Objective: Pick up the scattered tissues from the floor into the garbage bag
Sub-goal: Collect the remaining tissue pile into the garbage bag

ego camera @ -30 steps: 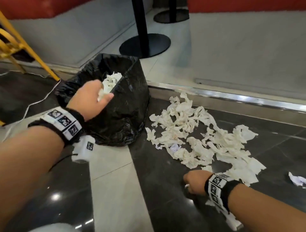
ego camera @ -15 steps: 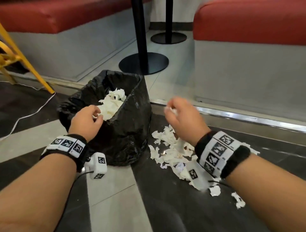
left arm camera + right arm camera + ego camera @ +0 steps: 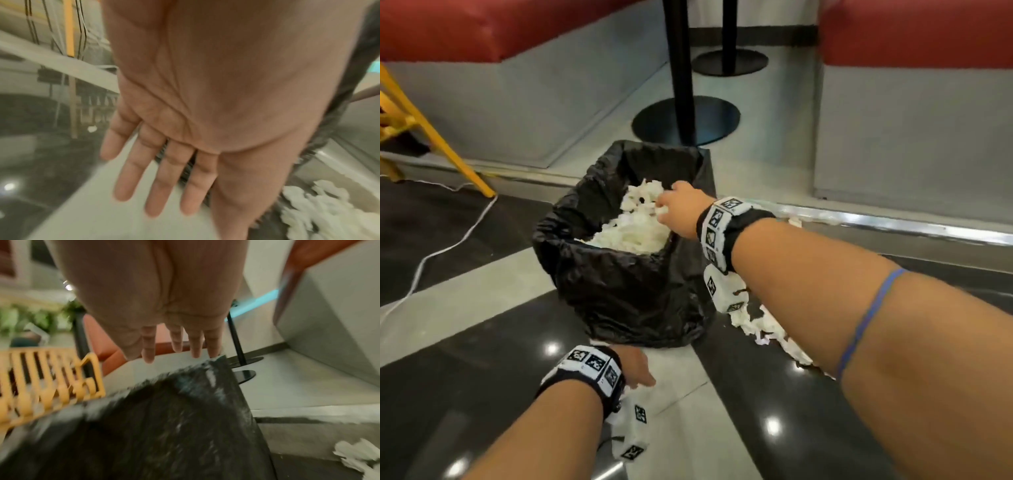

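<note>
The scattered tissues (image 3: 763,325) left on the dark floor (image 3: 465,342) lie in a strip to the right of the garbage bag (image 3: 626,284), running from beside the bag's base toward the person, much of it hidden under the right forearm. More tissues already fill the bag.

The right hand (image 3: 681,209) is over the bag's open mouth, above the white heap; the right wrist view shows its fingers (image 3: 176,340) straight and apart with nothing between them. The left hand (image 3: 635,368) hangs low in front of the bag, just above the pale floor stripe, fingers (image 3: 162,183) spread and empty.

The strip sits on the right arm's side, so I judge the right hand is the better placed, swinging back and down; the left would have to cross in front of the bag.
</note>
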Tool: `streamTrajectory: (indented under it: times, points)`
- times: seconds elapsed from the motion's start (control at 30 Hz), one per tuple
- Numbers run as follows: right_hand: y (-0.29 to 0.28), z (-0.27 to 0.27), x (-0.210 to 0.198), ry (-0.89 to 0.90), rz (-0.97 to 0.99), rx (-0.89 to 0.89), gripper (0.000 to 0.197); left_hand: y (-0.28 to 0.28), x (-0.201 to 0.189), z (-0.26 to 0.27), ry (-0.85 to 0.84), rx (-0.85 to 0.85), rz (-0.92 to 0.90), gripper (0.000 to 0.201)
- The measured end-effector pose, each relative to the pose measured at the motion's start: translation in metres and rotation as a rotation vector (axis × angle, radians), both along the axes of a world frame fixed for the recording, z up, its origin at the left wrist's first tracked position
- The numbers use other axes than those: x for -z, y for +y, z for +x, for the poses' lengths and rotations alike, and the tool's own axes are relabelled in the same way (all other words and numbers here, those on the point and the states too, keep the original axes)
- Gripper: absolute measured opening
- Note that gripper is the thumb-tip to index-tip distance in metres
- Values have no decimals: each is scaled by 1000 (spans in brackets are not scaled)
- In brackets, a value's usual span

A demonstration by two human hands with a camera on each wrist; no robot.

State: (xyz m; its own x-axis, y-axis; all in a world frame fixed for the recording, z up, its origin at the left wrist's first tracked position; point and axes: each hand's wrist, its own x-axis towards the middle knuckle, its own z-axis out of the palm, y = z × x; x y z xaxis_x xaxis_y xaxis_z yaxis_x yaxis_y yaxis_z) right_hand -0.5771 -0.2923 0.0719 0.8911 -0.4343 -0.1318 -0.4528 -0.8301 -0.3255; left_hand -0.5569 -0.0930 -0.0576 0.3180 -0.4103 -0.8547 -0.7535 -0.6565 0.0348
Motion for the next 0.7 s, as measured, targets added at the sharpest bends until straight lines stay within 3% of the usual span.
streamTrajectory:
  times: [0.1, 0.23, 0.37, 0.5, 0.6, 0.7]
  points:
    - [-40, -59, -11, -116, 49, 22, 30, -37, 10, -15, 37, -14, -150, 36]
    - [-94, -184, -7, 167, -58, 17, 26, -78, 5, -28, -119, 195, -243, 33]
    - [-138, -311, 55, 481, -31, 130, 21, -97, 11, -42, -224, 390, -179, 25]
    - [-149, -404, 134, 632, 61, 220, 21, -132, 4, -81, -271, 691, -83, 27]
    - [-144, -441, 177, 656, 51, 219, 27, -170, -1, -126, -295, 833, -99, 28]
    - [-137, -456, 196, 562, 71, 209, 48, -200, 9, -169, -224, 754, -247, 34]
